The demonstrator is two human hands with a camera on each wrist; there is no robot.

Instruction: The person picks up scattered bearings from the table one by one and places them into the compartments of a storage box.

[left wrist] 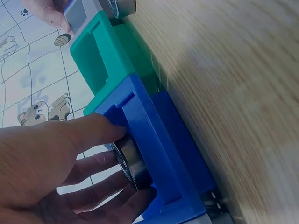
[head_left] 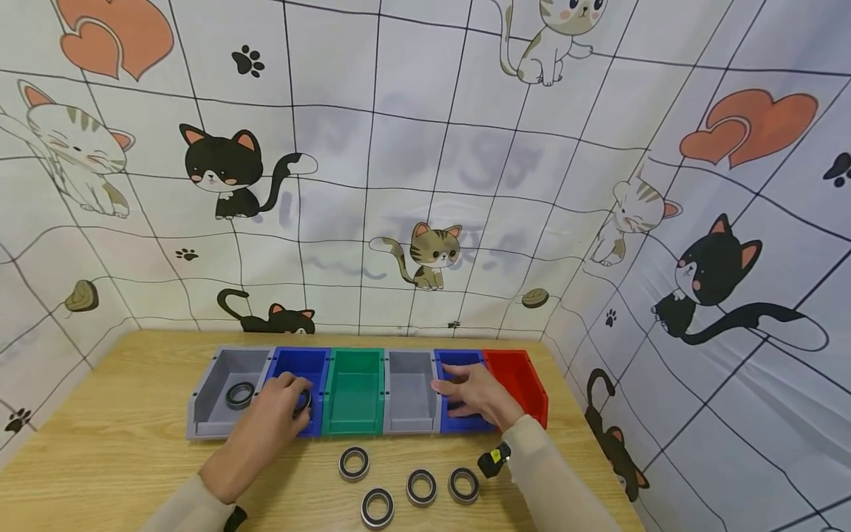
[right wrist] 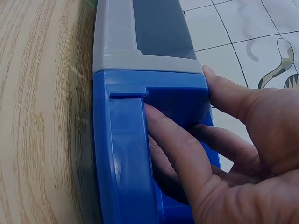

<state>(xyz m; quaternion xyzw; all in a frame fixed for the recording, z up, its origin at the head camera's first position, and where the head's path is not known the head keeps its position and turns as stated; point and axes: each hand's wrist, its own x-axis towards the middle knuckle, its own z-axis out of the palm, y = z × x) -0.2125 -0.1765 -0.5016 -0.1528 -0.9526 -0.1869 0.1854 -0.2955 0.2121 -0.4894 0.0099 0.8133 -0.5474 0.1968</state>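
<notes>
My left hand (head_left: pixel 262 425) reaches into the left blue bin (head_left: pixel 302 360). In the left wrist view, its thumb and fingers grip a metal ball bearing (left wrist: pixel 134 163) by the rim, close to the bin's front lip. My right hand (head_left: pixel 480 393) is over the right blue bin (head_left: pixel 459 424), fingers spread. The right wrist view shows its thumb and fingers at that bin's walls and inside it, with no bearing visible among them. Part of the bin's inside is hidden by the hand. Another bearing (head_left: pixel 240 395) lies in the grey bin (head_left: pixel 199 425) at the far left.
The bins form one row, with a green bin (head_left: pixel 352 427), a second grey bin (head_left: pixel 411 425) and a red bin (head_left: pixel 525 369). Several bearings lie on the wooden table (head_left: pixel 106 428) in front, including one bearing (head_left: pixel 343 473) near the green bin. A cat-print curtain (head_left: pixel 346 170) hangs behind.
</notes>
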